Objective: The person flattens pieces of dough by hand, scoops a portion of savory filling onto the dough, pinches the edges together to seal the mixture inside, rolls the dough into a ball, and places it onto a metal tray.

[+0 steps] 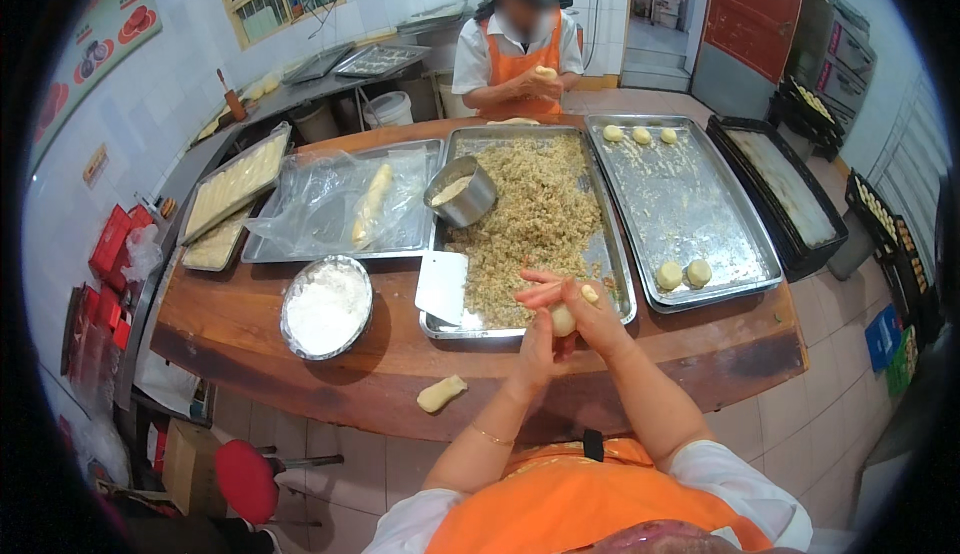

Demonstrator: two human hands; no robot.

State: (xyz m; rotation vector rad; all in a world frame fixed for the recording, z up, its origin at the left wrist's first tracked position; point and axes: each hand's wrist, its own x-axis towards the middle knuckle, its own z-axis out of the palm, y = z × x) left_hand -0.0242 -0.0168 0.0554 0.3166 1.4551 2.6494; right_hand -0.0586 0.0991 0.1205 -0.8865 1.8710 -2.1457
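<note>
Over the near edge of a filling tray (470,334), my two hands are cupped together around a pale dough ball (563,322). My left hand (540,347) is closed against its near left side. My right hand (598,320) wraps it from the right, and a small bit of dough (590,295) shows at the top of that hand. Crumbly tan filling (530,214) is heaped in the tray. A white scraper (442,286) and a metal cup (464,194) rest at its left side. A dough piece (441,393) lies on the wooden table (370,384) near my left forearm.
On the right, a metal tray (690,204) carries several dough balls. To the left are a bowl of white flour (327,308) and a plastic-covered tray (300,249) with a dough roll (373,206). Across the table, a co-worker (515,54) holds dough. A red stool (246,482) stands lower left.
</note>
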